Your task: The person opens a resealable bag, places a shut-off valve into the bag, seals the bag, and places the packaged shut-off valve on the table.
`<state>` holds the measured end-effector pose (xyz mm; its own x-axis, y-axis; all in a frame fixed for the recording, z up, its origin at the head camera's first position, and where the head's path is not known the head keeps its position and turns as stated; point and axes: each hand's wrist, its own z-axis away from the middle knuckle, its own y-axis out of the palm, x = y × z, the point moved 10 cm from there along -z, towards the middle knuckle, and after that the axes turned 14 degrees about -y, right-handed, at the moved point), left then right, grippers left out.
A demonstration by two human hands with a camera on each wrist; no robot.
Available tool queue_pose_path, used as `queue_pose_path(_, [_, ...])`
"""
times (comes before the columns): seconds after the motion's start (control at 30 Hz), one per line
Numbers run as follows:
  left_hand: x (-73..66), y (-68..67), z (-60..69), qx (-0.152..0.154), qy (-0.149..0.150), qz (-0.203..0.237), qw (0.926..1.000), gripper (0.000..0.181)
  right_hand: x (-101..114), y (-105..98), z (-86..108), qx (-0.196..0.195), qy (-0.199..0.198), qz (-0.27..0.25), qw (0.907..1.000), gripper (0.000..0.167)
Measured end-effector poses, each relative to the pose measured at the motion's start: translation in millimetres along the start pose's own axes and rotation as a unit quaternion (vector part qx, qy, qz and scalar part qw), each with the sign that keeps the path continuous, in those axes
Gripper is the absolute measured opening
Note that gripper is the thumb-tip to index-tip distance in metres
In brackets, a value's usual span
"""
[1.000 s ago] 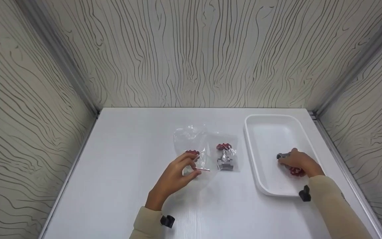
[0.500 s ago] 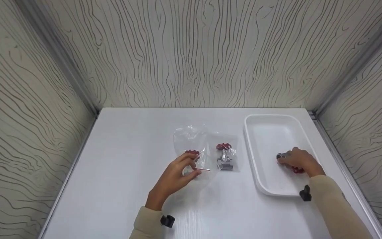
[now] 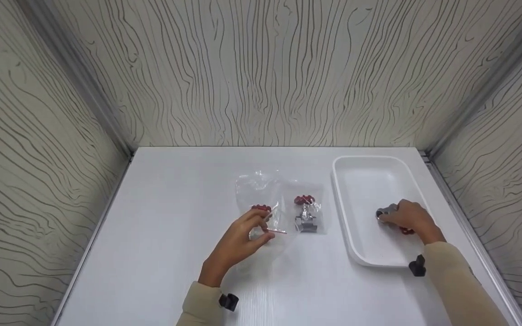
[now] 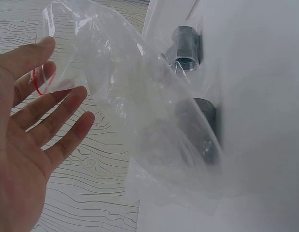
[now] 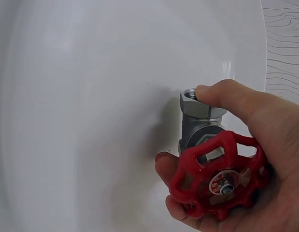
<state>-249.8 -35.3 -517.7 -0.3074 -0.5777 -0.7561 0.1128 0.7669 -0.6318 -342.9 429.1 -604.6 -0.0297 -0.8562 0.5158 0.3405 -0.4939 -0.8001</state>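
My right hand (image 3: pixel 413 219) grips a gate valve (image 5: pixel 202 113) over the white tray (image 3: pixel 342 213). In the right wrist view, the thumb lies against the rim of its threaded end, and its red handwheel (image 5: pixel 219 176) rests by the palm. Whether the valve touches the tray floor, I cannot tell. My left hand (image 3: pixel 238 240) pinches the red-striped edge of a clear zip bag (image 4: pixel 110 53) between thumb and forefinger; the other fingers are spread. A second gate valve, its red wheel (image 3: pixel 261 208) partly hidden by that hand, lies in or under this bag.
Right beside the held bag, another clear bag (image 3: pixel 320 192) lies flat with a gate valve (image 3: pixel 306 222) inside. The tray stands at the table's right side. Wood-patterned panels (image 3: pixel 261 72) enclose the table (image 3: pixel 166 217) at the back and sides.
The valve in my right hand has turned a little, and its red wheel is now more hidden beneath the hand. My left hand keeps its place on the bag.
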Motion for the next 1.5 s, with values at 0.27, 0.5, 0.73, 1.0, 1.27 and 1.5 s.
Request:
queue_pose_path(0.27, [1.7,0.6,-0.1,0.001,-0.01,-0.005,0.9999,0.015,11.2,2.2,1.1,0.0,-0.01,0.001,1.0,0.057])
queue_pose_path(0.5, [4.7,1.4,0.1,0.005,-0.014,-0.005,0.9999,0.015,20.7,2.5,3.4,0.001,-0.023,0.006,0.9997,0.063])
queue_pose_path(0.73, [3.8,1.8,0.7,0.006,-0.007,0.0,1.0,0.015,32.7,0.6,7.2,-0.003,-0.039,0.008,0.9992,0.059])
queue_pose_path(1.0, [4.4,1.4,0.3,0.01,-0.012,0.003,0.9999,0.016,50.6,-2.9,14.4,-0.015,-0.059,0.014,0.998,0.061])
queue_pose_path(1.27, [4.3,1.0,0.0,0.008,-0.013,-0.001,0.9999,0.016,68.4,-6.9,22.6,-0.025,-0.079,0.022,0.9963,0.064])
queue_pose_path(1.5, [3.1,1.6,0.5,0.008,-0.016,-0.002,0.9998,0.016,85.5,-8.9,28.2,-0.031,-0.097,0.034,0.9942,0.072])
